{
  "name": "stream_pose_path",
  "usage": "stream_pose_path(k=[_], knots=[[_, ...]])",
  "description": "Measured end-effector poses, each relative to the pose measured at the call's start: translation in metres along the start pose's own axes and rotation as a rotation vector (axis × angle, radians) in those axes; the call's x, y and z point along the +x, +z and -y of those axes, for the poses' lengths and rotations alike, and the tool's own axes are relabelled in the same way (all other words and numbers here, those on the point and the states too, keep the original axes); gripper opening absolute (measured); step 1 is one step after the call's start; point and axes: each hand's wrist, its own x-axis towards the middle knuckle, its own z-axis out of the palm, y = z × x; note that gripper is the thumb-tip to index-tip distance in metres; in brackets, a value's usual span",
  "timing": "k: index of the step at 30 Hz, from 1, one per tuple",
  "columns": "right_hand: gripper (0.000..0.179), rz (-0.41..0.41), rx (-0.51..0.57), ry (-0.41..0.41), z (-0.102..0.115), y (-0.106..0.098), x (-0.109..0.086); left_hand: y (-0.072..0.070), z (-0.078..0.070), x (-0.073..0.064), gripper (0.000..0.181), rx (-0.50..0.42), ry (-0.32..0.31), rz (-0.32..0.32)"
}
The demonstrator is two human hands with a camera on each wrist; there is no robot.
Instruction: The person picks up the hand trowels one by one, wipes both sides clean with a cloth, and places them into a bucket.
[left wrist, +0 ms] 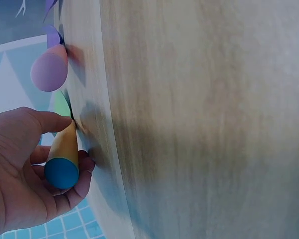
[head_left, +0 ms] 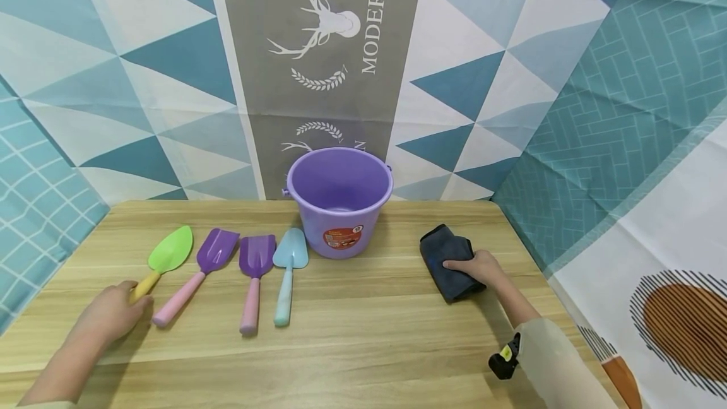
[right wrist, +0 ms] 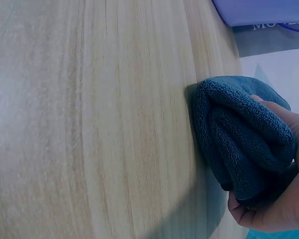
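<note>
Near the left edge of the table [head_left: 363,358], the left hand [head_left: 110,314] grips the green trowel [head_left: 169,254] by its yellow handle [head_left: 144,288]. Beside it lie two purple shovels [head_left: 218,250] [head_left: 257,256], then a blue trowel [head_left: 289,256]. Toward the right edge, the right hand [head_left: 483,268] pinches a folded cloth [head_left: 445,257]. A bucket [head_left: 318,226] stands by the far edge.

Trowels [head_left: 257,265] at left on table [head_left: 363,352], bucket [head_left: 341,221] mid-back, perhaps touching one, cloth [head_left: 444,248] at right
</note>
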Motion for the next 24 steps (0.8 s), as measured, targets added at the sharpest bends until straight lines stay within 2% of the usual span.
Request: stream_pose_path(k=[4, 9, 18, 24], knots=[[0.091, 0.029, 0.082, 0.004, 0.002, 0.002, -0.002, -0.001, -0.002, 0.001, 0.060, -0.003, -0.002, 0.003], [0.083, 0.040, 0.162, -0.011, 0.003, 0.005, -0.003, -0.003, -0.006, 0.001, 0.058, -0.009, -0.007, 0.002], [0.078, 0.031, 0.096, -0.055, 0.009, 0.005, -0.005, -0.004, -0.008, 0.002, 0.052, -0.016, -0.015, 0.010], [0.087, 0.056, 0.110, -0.013, 0.011, 0.005, -0.005, -0.004, -0.007, 0.003, 0.055, -0.017, -0.008, 0.020]])
